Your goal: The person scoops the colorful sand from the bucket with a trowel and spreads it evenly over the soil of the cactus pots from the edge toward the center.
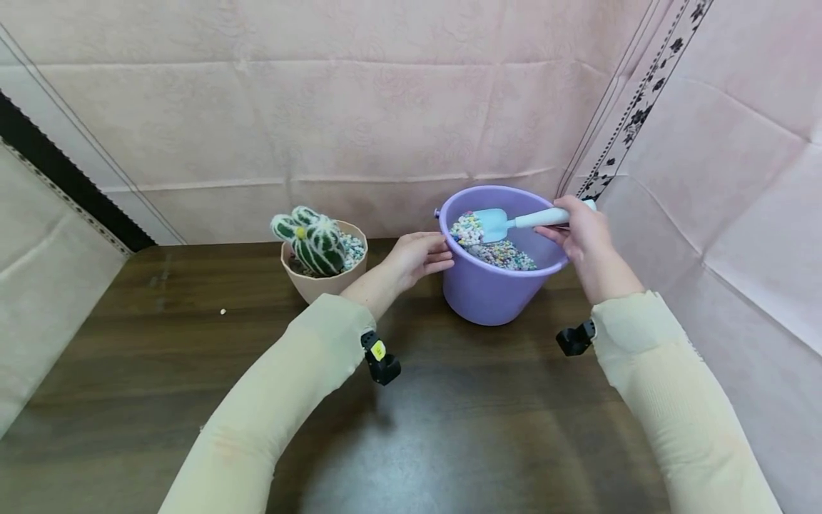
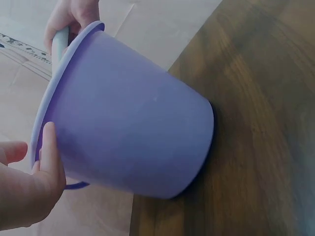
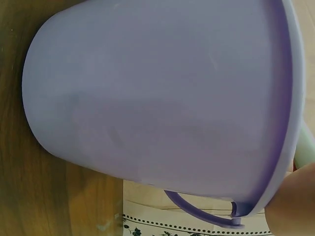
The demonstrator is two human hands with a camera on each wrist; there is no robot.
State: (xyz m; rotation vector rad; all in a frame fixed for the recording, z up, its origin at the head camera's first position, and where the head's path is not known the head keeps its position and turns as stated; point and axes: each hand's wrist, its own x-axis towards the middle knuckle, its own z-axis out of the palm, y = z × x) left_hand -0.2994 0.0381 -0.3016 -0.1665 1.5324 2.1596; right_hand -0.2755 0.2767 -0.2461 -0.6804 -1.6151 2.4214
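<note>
A purple bucket (image 1: 483, 298) stands upright at the back of the table, with multicoloured pebbles (image 1: 507, 255) inside. My right hand (image 1: 586, 239) grips the handle of a light blue trowel (image 1: 494, 225) over the bucket's right rim. Pebbles lie on and around its blade, inside the bucket. At the opposite side, my left hand (image 1: 417, 258) touches the bucket near the rim. Its fingers look fairly straight against the outer wall in the left wrist view, with the thumb apart. The right wrist view is mostly filled by the bucket's side, and little of the right hand shows.
Left of the bucket is a beige pot (image 1: 317, 288) holding a striped cactus (image 1: 315, 243) and some pebbles. One small white pebble (image 1: 222, 311) lies on the brown wooden table (image 1: 160, 371). Pale cloth walls (image 1: 385, 121) bound the back and both sides.
</note>
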